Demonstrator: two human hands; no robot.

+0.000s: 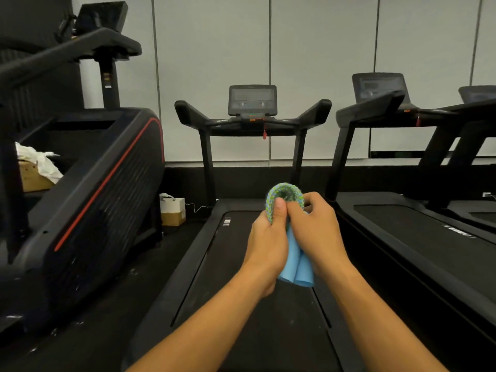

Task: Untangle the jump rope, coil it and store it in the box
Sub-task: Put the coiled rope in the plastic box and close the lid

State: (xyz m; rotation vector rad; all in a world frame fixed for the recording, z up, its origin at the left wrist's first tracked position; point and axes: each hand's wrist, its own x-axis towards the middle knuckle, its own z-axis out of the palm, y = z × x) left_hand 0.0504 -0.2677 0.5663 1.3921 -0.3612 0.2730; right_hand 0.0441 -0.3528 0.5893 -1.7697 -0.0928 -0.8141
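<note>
We see both hands held together over the belt of the middle treadmill (241, 277), forearms coming in from the bottom of the view. Left hand (267, 237) grips the jump rope (285, 191), thumb pressed up against the left leg of the bundle. Right hand (318, 226) pinches the right side of the same bundle, fingers curled round it. The rope is a braided green-and-blue cord, bent into a tight arch that sticks up above both thumbs (several strands packed side by side, we cannot count them). Two light-blue handles (296, 267) hang down between the palms, side by side, lower ends showing below the wrists. They hang above the belt, not touching it.

The treadmill console (252, 100) faces us, with a red safety cord (265, 130) dangling under it. A second treadmill (402, 224) stands just right of the middle one. On the left is a black stair machine (102, 189) with a red trim line. A white cardboard box (172, 205) sits on a brown one (173, 218) on the floor between the stair machine and the middle treadmill, near the wall. Another brown box (33, 178) with white crumpled paper (40, 159) on it shows at far left, partly hidden behind the machine. We cannot tell which box is meant for the rope.
</note>
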